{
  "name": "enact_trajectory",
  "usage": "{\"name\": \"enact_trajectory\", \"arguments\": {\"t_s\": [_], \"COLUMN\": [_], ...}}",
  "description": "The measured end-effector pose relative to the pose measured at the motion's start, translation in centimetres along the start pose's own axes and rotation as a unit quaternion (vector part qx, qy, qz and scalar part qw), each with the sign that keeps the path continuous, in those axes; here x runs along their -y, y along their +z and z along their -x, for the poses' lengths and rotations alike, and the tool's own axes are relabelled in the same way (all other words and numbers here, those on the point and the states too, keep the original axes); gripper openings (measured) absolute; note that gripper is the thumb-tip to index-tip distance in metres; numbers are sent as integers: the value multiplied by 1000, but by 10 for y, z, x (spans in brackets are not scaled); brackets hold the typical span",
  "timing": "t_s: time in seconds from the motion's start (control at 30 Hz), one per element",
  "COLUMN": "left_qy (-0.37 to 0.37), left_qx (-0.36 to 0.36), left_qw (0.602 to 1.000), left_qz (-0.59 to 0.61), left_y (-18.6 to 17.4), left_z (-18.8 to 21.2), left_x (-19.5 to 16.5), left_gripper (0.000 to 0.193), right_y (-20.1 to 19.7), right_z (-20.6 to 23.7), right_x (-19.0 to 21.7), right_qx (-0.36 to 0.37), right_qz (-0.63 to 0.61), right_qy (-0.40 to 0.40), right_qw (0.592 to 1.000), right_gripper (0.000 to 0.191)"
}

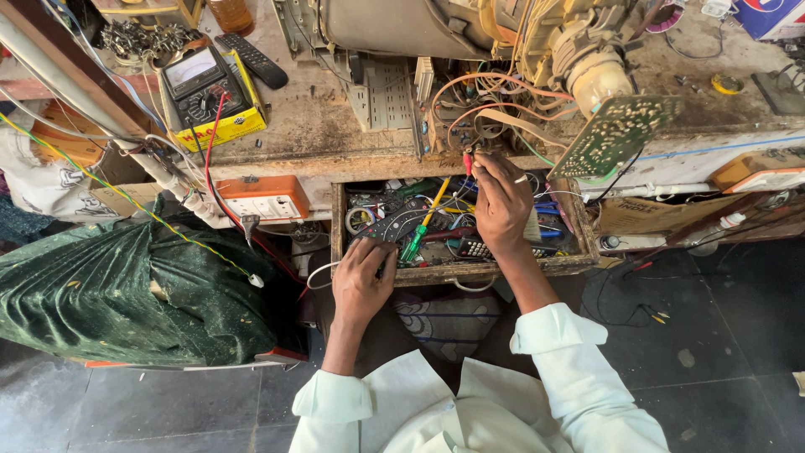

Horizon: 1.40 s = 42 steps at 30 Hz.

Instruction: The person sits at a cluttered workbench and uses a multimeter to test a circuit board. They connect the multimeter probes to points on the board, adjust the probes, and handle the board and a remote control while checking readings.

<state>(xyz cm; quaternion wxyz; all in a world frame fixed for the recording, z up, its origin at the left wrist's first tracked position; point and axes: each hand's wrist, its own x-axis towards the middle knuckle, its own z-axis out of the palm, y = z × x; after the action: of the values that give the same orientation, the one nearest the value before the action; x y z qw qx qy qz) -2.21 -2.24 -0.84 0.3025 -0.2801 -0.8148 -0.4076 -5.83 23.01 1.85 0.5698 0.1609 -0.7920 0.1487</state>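
My right hand (pixel 501 201) reaches over the open wooden drawer (pixel 495 268) to the bench edge. Its fingers are pinched on a red test probe (pixel 467 161), held against the tangle of orange and beige wires (pixel 486 109) of an opened television chassis. My left hand (pixel 362 281) rests on the drawer's front rim, fingers loosely spread over a black remote shell (pixel 401 222) inside, gripping nothing. A green-handled screwdriver (pixel 415 243) lies in the drawer between my hands. A red lead (pixel 211 143) runs from the yellow-cased multimeter (pixel 201 88) at the bench's left.
A green circuit board (pixel 616 134) hangs tilted off the picture tube's neck (pixel 587 71). A black remote (pixel 251 59) lies beside the meter. An orange switch box (pixel 262 200) is fixed under the bench edge. A green cloth bundle (pixel 126 285) fills the left.
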Motion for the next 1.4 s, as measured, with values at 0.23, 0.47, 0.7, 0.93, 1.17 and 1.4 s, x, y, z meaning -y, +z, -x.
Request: {"name": "enact_trajectory", "arguments": {"t_s": [0.23,0.47,0.7,0.93,1.17,1.4], "left_qy": [0,1,3,2,7,1], "left_qx": [-2,-3,-5,-4,-12,-4], "left_qw": [1000,1000,1000,1000,1000,1000], "left_qz": [2,3,-3,-5,-4,0], "left_y": [0,0,0,0,0,-1], "left_z": [1,0,0,0,-1,-2], "left_x": [-1,0,0,0,0,0], "left_gripper": [11,11,11,11,12,10], "right_y": [-1,0,-2,-2,-1,0], "right_z": [-1,-1,-3,-5,-5,-2], "right_x": [1,2,2,2,2,0], "right_qx": [4,3,5,4,5,3], "right_qz": [-2,8,4,-5,-2,7], "right_qy": [3,2,4,5,4,8], "right_qw": [1000,1000,1000,1000,1000,1000], "right_gripper": [19,20,22,24,25,22]}}
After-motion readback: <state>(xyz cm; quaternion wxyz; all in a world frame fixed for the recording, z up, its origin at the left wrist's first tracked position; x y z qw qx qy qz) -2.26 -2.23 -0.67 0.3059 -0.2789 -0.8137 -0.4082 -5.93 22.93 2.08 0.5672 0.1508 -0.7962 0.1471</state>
